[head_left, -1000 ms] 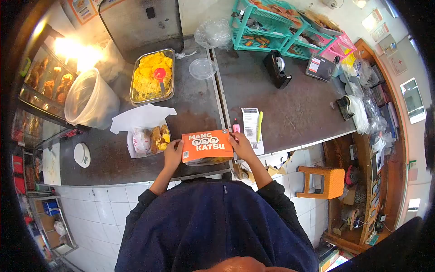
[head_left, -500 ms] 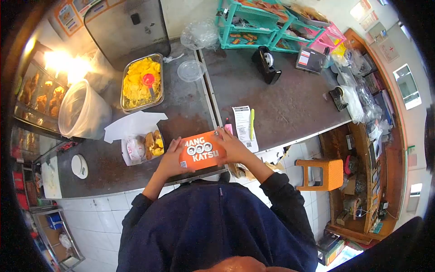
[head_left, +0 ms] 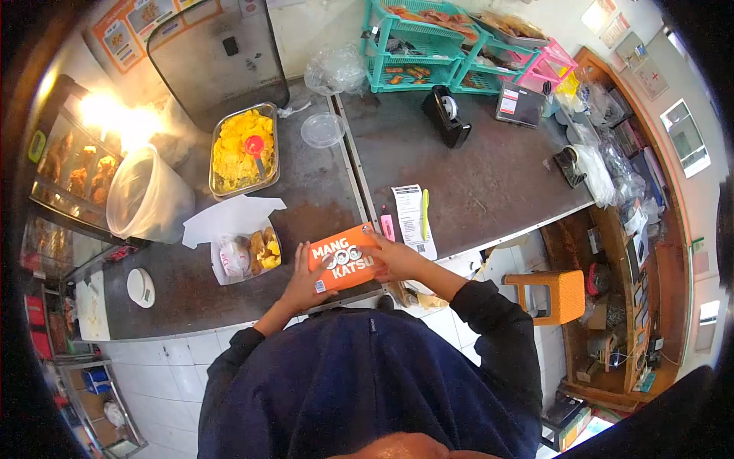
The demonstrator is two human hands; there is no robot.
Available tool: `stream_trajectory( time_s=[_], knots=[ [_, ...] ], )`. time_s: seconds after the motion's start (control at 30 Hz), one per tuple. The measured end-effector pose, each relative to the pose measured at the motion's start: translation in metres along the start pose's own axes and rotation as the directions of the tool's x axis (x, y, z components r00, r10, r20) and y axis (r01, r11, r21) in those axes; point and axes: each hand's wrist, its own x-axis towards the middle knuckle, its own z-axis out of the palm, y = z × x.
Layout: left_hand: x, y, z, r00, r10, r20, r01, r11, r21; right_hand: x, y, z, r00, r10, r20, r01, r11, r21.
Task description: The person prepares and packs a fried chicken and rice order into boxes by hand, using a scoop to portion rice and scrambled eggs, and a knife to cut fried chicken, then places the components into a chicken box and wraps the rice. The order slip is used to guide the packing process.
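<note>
A closed orange takeaway box (head_left: 341,246) printed "MANG KATSU" lies at the counter's front edge, between my two hands. My left hand (head_left: 303,284) grips its left side, thumb along the near edge. On the right end, my right hand (head_left: 396,260) holds the box, its fingers bent over the printed top. Just left of it, an open white takeaway box (head_left: 222,264) contains a wrapped white packet (head_left: 234,255), browned fried pieces and yellow food. Beyond that stands a metal tray (head_left: 277,153) of yellow scrambled egg (head_left: 237,145) with a red scoop (head_left: 254,145) in it.
Right of the box lie a pink marker (head_left: 388,226), a printed receipt (head_left: 410,226) and a yellow-green pen (head_left: 425,214). A clear plastic tub (head_left: 149,195) and white scale (head_left: 141,288) sit left. Farther back are a tape dispenser (head_left: 447,118) and teal racks (head_left: 413,61). An orange stool (head_left: 562,297) stands right.
The fingers of my right hand have moved inward over the box's top, partly covering the print. The view has shifted slightly; the box stays between both hands.
</note>
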Motion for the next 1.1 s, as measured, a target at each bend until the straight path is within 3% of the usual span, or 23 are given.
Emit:
stream_trajectory(
  time_s=[0.17,0.27,0.47,0.7,0.73,0.83,0.87,0.97,1.1],
  knots=[
    [-0.011,-0.01,0.004,0.998,0.063,-0.014,-0.064,0.996,-0.062,0.0,-0.003,-0.007,0.996,0.029,0.089,-0.035,0.997,0.072],
    [-0.016,-0.004,0.005,0.995,0.071,-0.063,-0.075,0.995,-0.069,0.0,0.006,-0.001,0.998,-0.042,0.037,0.042,0.999,0.011],
    [-0.022,-0.011,0.02,0.977,0.187,-0.103,-0.165,0.967,0.194,-0.007,0.021,0.016,0.988,-0.145,0.056,0.149,0.986,-0.075],
    [-0.02,-0.005,0.011,0.944,0.26,-0.203,-0.235,0.962,0.141,-0.006,0.017,0.011,0.979,-0.192,0.071,0.202,0.96,-0.192],
    [-0.022,-0.008,0.017,0.949,0.223,-0.223,-0.212,0.975,0.074,-0.007,0.015,0.007,0.98,-0.185,0.069,0.195,0.966,-0.171],
    [-0.025,-0.01,0.026,0.933,0.253,-0.255,-0.222,0.964,0.145,-0.011,0.017,0.012,0.982,-0.187,0.026,0.188,0.979,-0.073],
    [-0.026,-0.016,0.036,0.925,0.25,-0.286,-0.229,0.968,0.105,-0.018,0.013,0.015,0.999,-0.036,-0.019,0.039,0.976,0.213],
    [-0.031,-0.024,0.049,0.924,0.18,-0.336,-0.233,0.964,-0.124,-0.03,0.004,0.032,0.914,0.108,-0.391,0.031,0.943,0.332],
    [-0.026,-0.027,0.045,0.884,0.315,-0.346,-0.279,0.949,0.149,-0.04,0.005,0.061,0.891,0.372,-0.26,-0.113,0.737,0.667]
  ],
)
